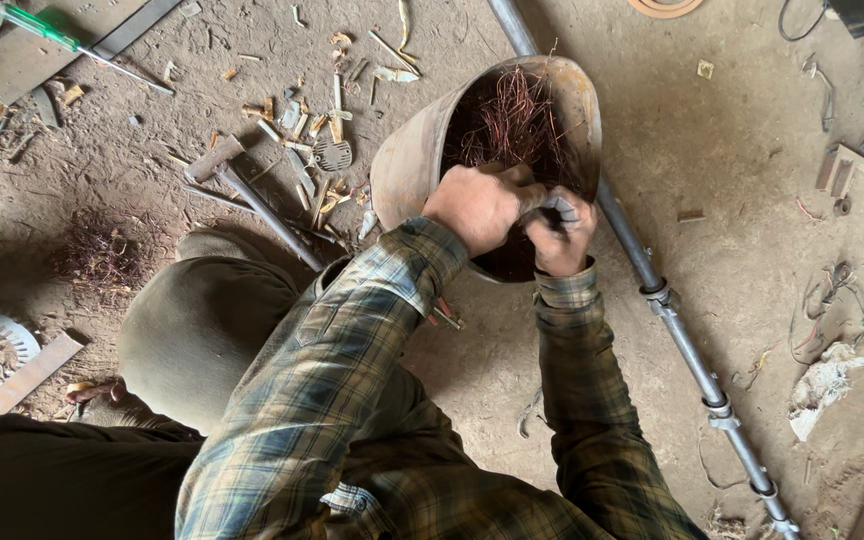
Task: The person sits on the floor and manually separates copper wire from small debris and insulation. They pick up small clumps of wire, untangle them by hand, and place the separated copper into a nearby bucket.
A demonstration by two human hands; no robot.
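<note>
A rusty brown metal bowl (414, 160) stands tilted on the dirt floor, filled with tangled reddish copper wire (512, 120). My left hand (480, 205) is closed over the bowl's near side, knuckles up. My right hand (560, 232) is curled right beside it, gripping a small grey metal piece (559, 207) between the two hands. Both hands touch each other above the bowl's dark inside. What the left hand's fingers hold is hidden.
A hammer (242, 185) lies left of the bowl among metal scraps. A long steel pipe (672, 315) runs diagonally on the right. A clump of copper wire (102, 250) sits at left, a green-handled screwdriver (52, 32) at top left. My knee (202, 330) is bent below.
</note>
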